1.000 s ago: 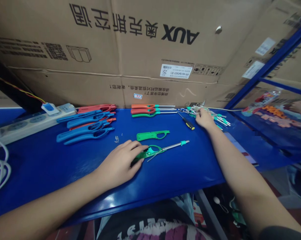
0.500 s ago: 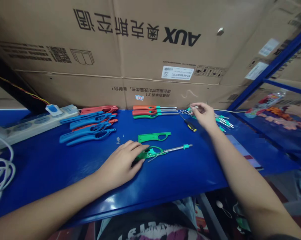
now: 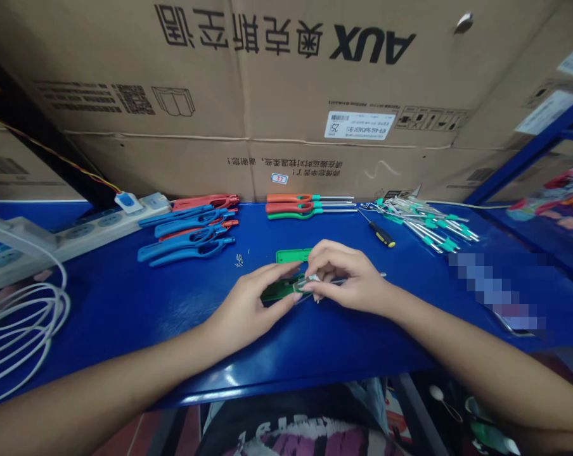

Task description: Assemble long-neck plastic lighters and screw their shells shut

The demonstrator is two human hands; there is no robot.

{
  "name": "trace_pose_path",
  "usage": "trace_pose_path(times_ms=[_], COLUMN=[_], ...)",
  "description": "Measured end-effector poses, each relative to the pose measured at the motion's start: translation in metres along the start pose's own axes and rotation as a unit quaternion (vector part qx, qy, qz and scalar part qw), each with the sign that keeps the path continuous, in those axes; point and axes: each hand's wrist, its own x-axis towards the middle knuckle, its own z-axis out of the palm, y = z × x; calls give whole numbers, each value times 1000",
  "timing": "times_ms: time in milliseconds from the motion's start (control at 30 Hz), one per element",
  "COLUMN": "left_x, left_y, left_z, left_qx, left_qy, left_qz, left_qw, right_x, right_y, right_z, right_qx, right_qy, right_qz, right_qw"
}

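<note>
My left hand [image 3: 241, 307] grips the handle end of an open green lighter shell half [image 3: 274, 290] on the blue table, thumb on the near side and fingers on the far side. Over that shell, my right hand [image 3: 350, 278] pinches a small, partly clear piece [image 3: 302, 285]; its exact kind is unclear. My right fingers hide the trigger area and most of the metal tube. Just behind lies the matching green shell half [image 3: 291, 255], partly covered by the right hand.
Red and blue lighter shells [image 3: 186, 247] lie left, near loose screws [image 3: 239, 260]. Several long-tube lighters [image 3: 291, 208], a screwdriver [image 3: 381, 234] and a pile of metal tubes with green parts [image 3: 429, 221] line the back. A power strip [image 3: 84, 231] and coiled white cable [image 3: 25, 335] are far left.
My right hand has come back from the tube pile to the green shell, now with a small piece between its fingers. The left hand stays on the shell. The view has shifted.
</note>
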Motion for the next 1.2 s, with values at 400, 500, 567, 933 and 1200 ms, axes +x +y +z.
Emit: trace_pose_path(times_ms=[400,500,567,933,1200], left_x=[1,2,3,12,13], left_y=[10,8,6,1,1], left_z=[-7,-4,-3,-8,-10], left_qx=[-43,-95,-149,-270,-238], left_qy=[-55,-61,-41,40,23], left_qz=[-4,-46,-94,-242,-233], left_qw=[998,993,983,931,943], right_x=[0,1,1,-3,3], right_y=[-3,-1,0,3,7], right_z=[-1,-1,-4,-20,-20], right_qx=[73,104,57,-297,-122], right_qy=[-45,-35,-2,-272,-195], right_qz=[3,43,55,38,94], right_qw=[996,993,997,915,969])
